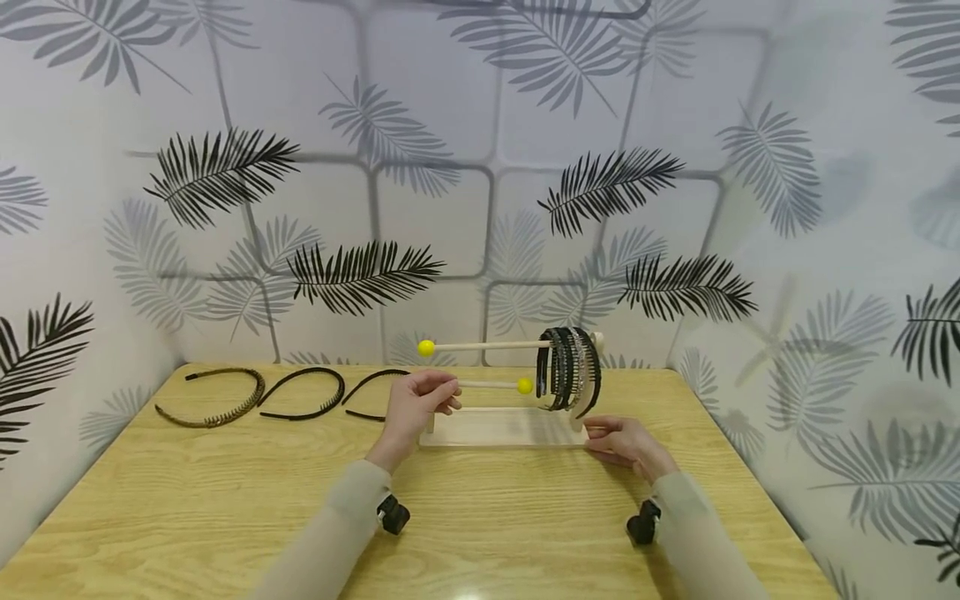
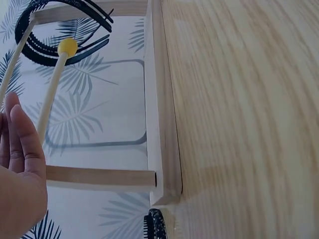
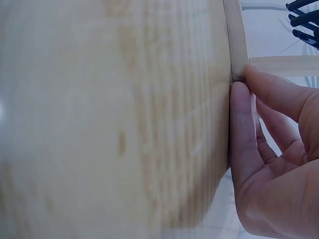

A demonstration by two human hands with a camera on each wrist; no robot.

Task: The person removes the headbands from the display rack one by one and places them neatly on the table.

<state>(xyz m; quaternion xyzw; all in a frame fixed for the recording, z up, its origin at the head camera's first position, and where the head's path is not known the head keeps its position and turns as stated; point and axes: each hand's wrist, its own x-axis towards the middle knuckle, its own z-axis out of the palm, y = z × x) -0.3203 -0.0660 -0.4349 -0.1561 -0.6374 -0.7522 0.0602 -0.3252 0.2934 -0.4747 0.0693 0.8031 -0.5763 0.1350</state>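
Observation:
A wooden stand has a flat base point(image 1: 502, 427) and two dowels tipped with yellow balls. Several dark headbands point(image 1: 567, 375) hang at the right end of the upper dowel point(image 1: 487, 344). My left hand point(image 1: 420, 402) pinches the left end of the lower dowel point(image 1: 491, 385) beside its post. In the left wrist view the fingers point(image 2: 20, 139) lie fairly straight against that dowel point(image 2: 52, 84). My right hand point(image 1: 621, 437) rests on the table. Its thumb point(image 3: 266, 87) and straight index finger point(image 3: 239, 129) press against the right end of the base point(image 3: 235, 35).
Three headbands lie in a row at the table's back left: a brownish toothed one point(image 1: 213, 402), a black one point(image 1: 303, 397) and another black one point(image 1: 369, 392) just behind my left hand. Leaf-patterned walls close in the table point(image 1: 187, 508) on three sides.

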